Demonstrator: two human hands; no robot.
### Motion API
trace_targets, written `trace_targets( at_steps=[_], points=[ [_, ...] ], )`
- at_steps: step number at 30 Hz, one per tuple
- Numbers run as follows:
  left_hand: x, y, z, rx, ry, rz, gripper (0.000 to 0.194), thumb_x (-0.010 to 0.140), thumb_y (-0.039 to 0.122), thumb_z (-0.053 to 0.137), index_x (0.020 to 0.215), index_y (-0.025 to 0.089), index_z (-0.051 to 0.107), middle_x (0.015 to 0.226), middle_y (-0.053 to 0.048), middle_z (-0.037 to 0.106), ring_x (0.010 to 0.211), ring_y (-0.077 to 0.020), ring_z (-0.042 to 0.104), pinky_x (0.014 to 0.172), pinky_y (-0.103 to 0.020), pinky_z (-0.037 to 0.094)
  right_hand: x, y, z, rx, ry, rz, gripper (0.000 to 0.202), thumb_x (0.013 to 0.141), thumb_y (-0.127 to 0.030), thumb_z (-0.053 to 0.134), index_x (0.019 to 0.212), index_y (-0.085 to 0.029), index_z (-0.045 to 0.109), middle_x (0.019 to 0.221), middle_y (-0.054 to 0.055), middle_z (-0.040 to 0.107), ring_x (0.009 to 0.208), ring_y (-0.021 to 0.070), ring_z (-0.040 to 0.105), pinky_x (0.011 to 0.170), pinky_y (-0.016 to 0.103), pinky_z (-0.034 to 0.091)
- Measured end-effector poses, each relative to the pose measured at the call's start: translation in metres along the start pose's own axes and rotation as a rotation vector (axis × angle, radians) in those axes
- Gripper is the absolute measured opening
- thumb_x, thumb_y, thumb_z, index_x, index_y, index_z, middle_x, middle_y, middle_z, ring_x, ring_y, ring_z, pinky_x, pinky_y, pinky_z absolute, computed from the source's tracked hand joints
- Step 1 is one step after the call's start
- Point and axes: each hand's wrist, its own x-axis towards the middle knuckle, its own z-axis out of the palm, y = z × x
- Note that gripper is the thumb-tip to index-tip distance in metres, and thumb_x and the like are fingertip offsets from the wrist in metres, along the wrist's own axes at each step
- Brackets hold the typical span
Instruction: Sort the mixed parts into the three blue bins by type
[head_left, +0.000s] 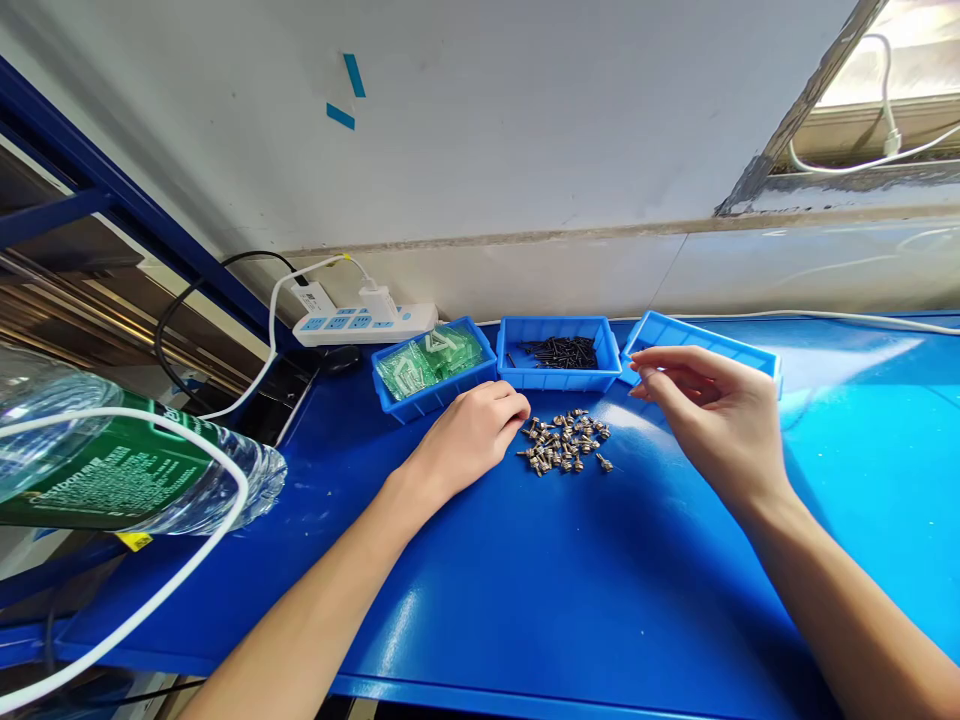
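A loose pile of small silvery metal screws [559, 443] lies on the blue tabletop. My left hand [480, 430] rests at the pile's left edge, palm down, with its fingers curled; the back of the hand hides what they hold, if anything. Over the near left side of the right blue bin [720, 342] is my right hand [720, 420], its thumb and index finger drawn together in a pinch. Nothing can be made out between those fingertips. Part of that bin's inside is covered by the hand.
A middle blue bin [559, 381] holds black screws [562, 352]. Green-tinted plastic packets [431, 360] fill the left bin [435, 402]. Behind it sits a white power strip [367, 323]. A large bottle [135, 460] and white cable [232, 520] intrude at left. A wall [525, 120] bounds the back.
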Motion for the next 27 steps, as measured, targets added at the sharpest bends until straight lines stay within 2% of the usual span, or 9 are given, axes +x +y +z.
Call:
trace_targets(
  at_steps=[4,7,11,16,19,22,25,27],
  points=[
    [0.0,0.003,-0.001,-0.068,0.006,-0.062,0.018,0.09,0.004,0.062,0.093,0.016,0.075,0.092,-0.005,0.073,0.077,-0.0181,0.07,0.073,-0.03,0.059,-0.001,-0.001,0.001,0.001,-0.023,-0.009,0.013,0.082,-0.022,0.067,0.086,-0.023,0.079,0.081,0.003,0.081,0.066,0.0209,0.078,0.065,0.032,0.064],
    [0.001,0.005,0.0,-0.152,0.108,-0.056,0.021,0.091,0.006,0.061,0.097,0.016,0.079,0.095,-0.006,0.074,0.077,-0.016,0.071,0.074,-0.028,0.06,-0.001,-0.007,0.002,0.005,-0.058,0.004,0.012,0.081,-0.022,0.067,0.084,-0.022,0.079,0.08,0.003,0.08,0.065,0.021,0.077,0.064,0.033,0.063],
    [0.002,0.011,-0.001,-0.368,0.217,-0.08,0.019,0.085,0.008,0.065,0.089,0.016,0.081,0.098,-0.006,0.078,0.079,-0.0159,0.074,0.075,-0.026,0.063,-0.001,-0.013,0.003,0.012,-0.105,0.022,0.011,0.08,-0.023,0.068,0.083,-0.022,0.078,0.077,0.004,0.08,0.065,0.0213,0.077,0.063,0.033,0.062],
    [0.004,0.019,-0.005,-0.705,0.213,-0.286,0.007,0.081,0.019,0.077,0.087,0.017,0.08,0.089,-0.005,0.082,0.082,-0.0203,0.079,0.082,-0.031,0.066,-0.006,-0.009,0.007,0.02,-0.153,-0.016,0.012,0.083,-0.026,0.068,0.085,-0.022,0.079,0.076,0.003,0.079,0.065,0.0208,0.076,0.061,0.032,0.061],
    [0.006,0.021,-0.006,-0.849,0.208,-0.356,0.016,0.076,0.03,0.085,0.081,0.017,0.077,0.081,-0.004,0.082,0.077,-0.021,0.079,0.078,-0.031,0.066,-0.01,-0.007,0.01,0.097,-0.265,-0.031,0.013,0.083,-0.032,0.074,0.091,-0.023,0.08,0.079,0.003,0.08,0.066,0.0199,0.075,0.062,0.031,0.062],
    [0.007,0.022,-0.005,-0.928,0.206,-0.389,0.031,0.07,0.043,0.091,0.077,0.017,0.075,0.077,-0.005,0.081,0.073,-0.0217,0.078,0.073,-0.031,0.065,-0.012,-0.012,0.012,0.197,-0.433,0.039,0.023,0.079,-0.038,0.082,0.096,-0.022,0.08,0.08,0.004,0.08,0.068,0.0209,0.075,0.065,0.032,0.065],
    [0.008,0.024,-0.004,-0.954,0.178,-0.403,0.039,0.068,0.05,0.092,0.077,0.016,0.075,0.076,-0.005,0.08,0.073,-0.0223,0.078,0.072,-0.031,0.065,-0.013,-0.02,0.013,0.279,-0.548,0.13,0.029,0.074,-0.043,0.087,0.089,-0.02,0.081,0.082,0.006,0.081,0.07,0.0224,0.076,0.066,0.033,0.065],
    [0.007,0.025,-0.004,-0.954,0.167,-0.402,0.04,0.068,0.051,0.092,0.076,0.016,0.074,0.076,-0.005,0.08,0.072,-0.0221,0.078,0.071,-0.03,0.064,-0.012,-0.022,0.014,0.325,-0.574,0.174,0.032,0.07,-0.047,0.09,0.083,-0.02,0.081,0.082,0.007,0.082,0.07,0.0229,0.076,0.063,0.031,0.064]
  ],
)
